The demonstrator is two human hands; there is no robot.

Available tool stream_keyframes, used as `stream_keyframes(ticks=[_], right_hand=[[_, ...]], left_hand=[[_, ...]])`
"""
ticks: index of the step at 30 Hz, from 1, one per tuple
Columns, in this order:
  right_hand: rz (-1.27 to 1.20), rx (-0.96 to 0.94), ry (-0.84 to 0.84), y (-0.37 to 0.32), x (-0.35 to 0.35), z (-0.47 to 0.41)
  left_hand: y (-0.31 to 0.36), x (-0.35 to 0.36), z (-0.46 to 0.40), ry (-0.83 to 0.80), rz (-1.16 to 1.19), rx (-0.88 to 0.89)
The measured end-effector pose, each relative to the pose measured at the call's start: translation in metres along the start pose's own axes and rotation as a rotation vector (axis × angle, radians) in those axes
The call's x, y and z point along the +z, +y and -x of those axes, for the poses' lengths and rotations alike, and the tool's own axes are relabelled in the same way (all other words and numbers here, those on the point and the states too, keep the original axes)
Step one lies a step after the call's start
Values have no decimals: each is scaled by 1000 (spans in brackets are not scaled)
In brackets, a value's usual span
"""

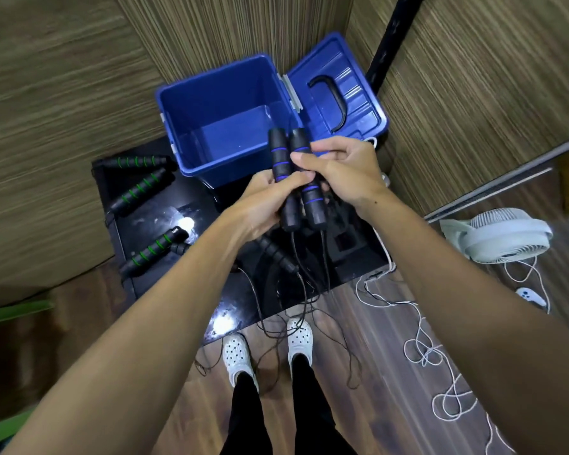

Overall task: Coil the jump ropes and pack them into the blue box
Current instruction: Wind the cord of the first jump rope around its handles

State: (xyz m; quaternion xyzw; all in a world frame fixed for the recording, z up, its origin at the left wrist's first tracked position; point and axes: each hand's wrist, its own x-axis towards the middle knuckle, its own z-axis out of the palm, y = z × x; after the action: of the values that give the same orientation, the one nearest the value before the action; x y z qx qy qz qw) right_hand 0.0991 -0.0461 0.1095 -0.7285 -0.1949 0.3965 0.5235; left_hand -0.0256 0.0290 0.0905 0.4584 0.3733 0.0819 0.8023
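Two black jump-rope handles with blue rings (281,160) are held side by side above the front of the open blue box (217,100). My left hand (263,205) grips their lower part, thumb across them. My right hand (339,172) pinches the right handle from the side. Their thin black rope (304,290) hangs down to the floor around my shoes. The box is empty, its lid (335,90) swung open to the right.
The box stands on a glossy black table (184,205). Several green-ringed handles (138,190) lie at its left, and another black handle (276,252) sits below my hands. A white fan (506,236) and a loose white cord (421,349) lie on the wooden floor, right.
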Motion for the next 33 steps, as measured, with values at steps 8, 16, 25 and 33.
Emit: stream_keyframes(ticks=[8,16,25,33], right_hand=[[-40,-168,-47,-41,32,15],[10,-230,-202,-80,44,45],[-223,37,-553,-93,65,85],[55,30,-628,-71,72,112]], left_hand=[[49,4,27,90,83,53],[88,-18,70,-90,121,-33],[132,-12,103,122,171,238],[166,-32,114,249,167,405]])
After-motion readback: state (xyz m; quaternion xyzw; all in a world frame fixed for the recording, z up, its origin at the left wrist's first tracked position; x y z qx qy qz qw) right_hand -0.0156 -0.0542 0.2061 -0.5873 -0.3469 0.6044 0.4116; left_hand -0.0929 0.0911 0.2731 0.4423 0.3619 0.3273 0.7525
